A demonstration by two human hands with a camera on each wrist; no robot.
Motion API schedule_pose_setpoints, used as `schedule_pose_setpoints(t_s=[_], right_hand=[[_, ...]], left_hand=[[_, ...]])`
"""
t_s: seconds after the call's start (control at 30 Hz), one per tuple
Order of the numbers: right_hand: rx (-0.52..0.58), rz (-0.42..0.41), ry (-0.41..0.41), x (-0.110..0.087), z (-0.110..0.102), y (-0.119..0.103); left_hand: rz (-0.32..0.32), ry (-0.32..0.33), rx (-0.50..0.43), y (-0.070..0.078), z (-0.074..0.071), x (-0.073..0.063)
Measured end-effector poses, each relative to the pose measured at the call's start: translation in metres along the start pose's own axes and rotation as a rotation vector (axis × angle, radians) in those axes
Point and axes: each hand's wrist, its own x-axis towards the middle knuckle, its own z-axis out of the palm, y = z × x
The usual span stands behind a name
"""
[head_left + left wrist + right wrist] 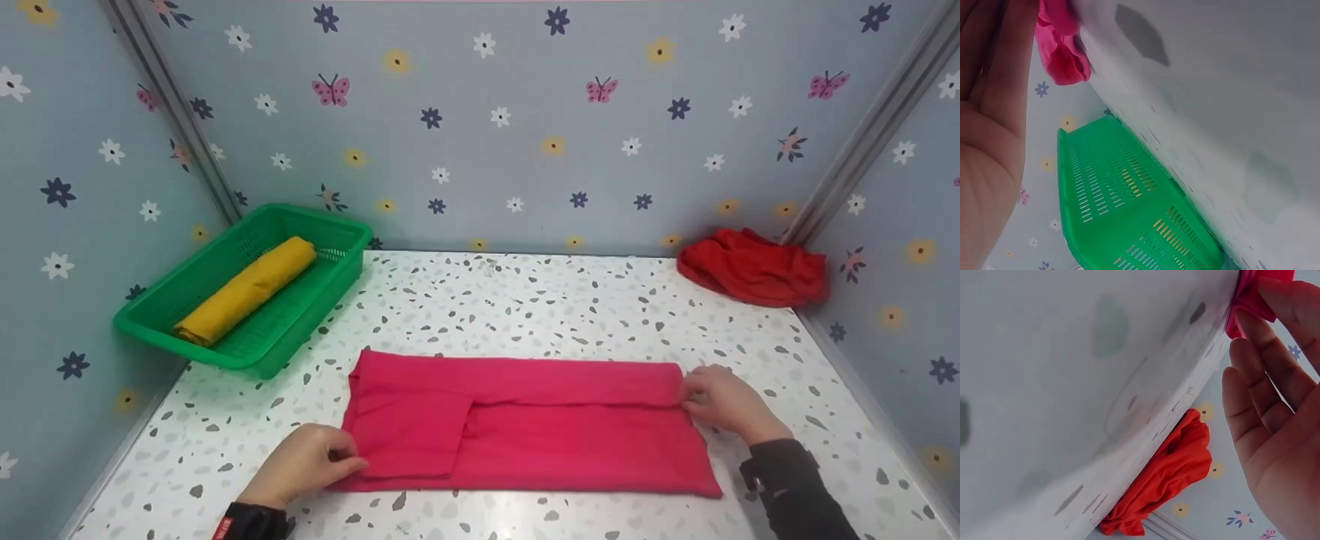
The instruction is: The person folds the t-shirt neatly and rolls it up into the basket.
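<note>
The left hand (311, 461) reaches in from seven o'clock, its wrist low and its knuckles arched, thumb and forefinger bent towards each other at the nine o'clock end of the pink cloth (570, 442), near its lower corner; whether that grip truly pinches the fabric or only rests on it, I cannot tell. The cloth lies flat at six o'clock in the head view, on the speckled tabletop (487, 307), with a folded band along its twelve o'clock edge. At the cloth's three o'clock end, the right hand (727, 401) points towards ten o'clock, its forearm in a dark sleeve (799, 487) slanting up from five. Its grip pinches the end of the folded band between thumb and forefinger, while the right wrist view shows the remaining fingers gently bent. From the cloth, a green basket (300, 330) holding a yellow roll (247, 289) stands at ten o'clock, and a crumpled red cloth (754, 270) lies at two.
</note>
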Motion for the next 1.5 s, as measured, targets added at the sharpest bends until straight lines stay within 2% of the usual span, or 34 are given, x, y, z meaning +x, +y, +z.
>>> schedule_pose_setpoints(t_s=[0.13, 0.23, 0.37, 0.57, 0.77, 0.9, 1.0, 1.1, 1.33, 1.5], right_hand=[[0.013, 0.050, -0.046, 0.000, -0.003, -0.003], [0.023, 0.102, -0.072, 0.000, -0.005, -0.006], [0.014, 0.114, -0.061, 0.000, -0.006, -0.009], [0.017, 0.110, -0.057, 0.002, -0.003, -0.011], [0.019, 0.147, -0.082, 0.003, -0.005, -0.012], [0.014, 0.114, -0.040, 0.003, -0.010, -0.016], [0.019, 0.094, -0.008, 0.004, -0.013, -0.021], [0.021, 0.075, 0.005, 0.010, -0.013, -0.028], [0.031, -0.020, 0.016, 0.027, -0.002, -0.041], [0.011, -0.081, -0.018, 0.033, 0.008, -0.047]], left_hand=[[0.073, 0.029, 0.055, -0.001, 0.003, 0.001], [0.088, 0.029, 0.095, -0.001, 0.005, 0.001], [0.051, 0.004, 0.134, 0.001, 0.006, 0.004], [0.012, -0.018, 0.141, 0.007, 0.005, 0.006], [-0.004, 0.041, 0.165, 0.014, 0.001, 0.006], [0.009, 0.087, 0.199, 0.023, -0.001, 0.010], [0.036, 0.094, 0.200, 0.030, 0.000, 0.012], [0.057, 0.090, 0.191, 0.036, 0.004, 0.013], [0.063, 0.061, 0.171, 0.044, 0.013, 0.016], [0.073, 0.042, 0.180, 0.045, 0.018, 0.018]])
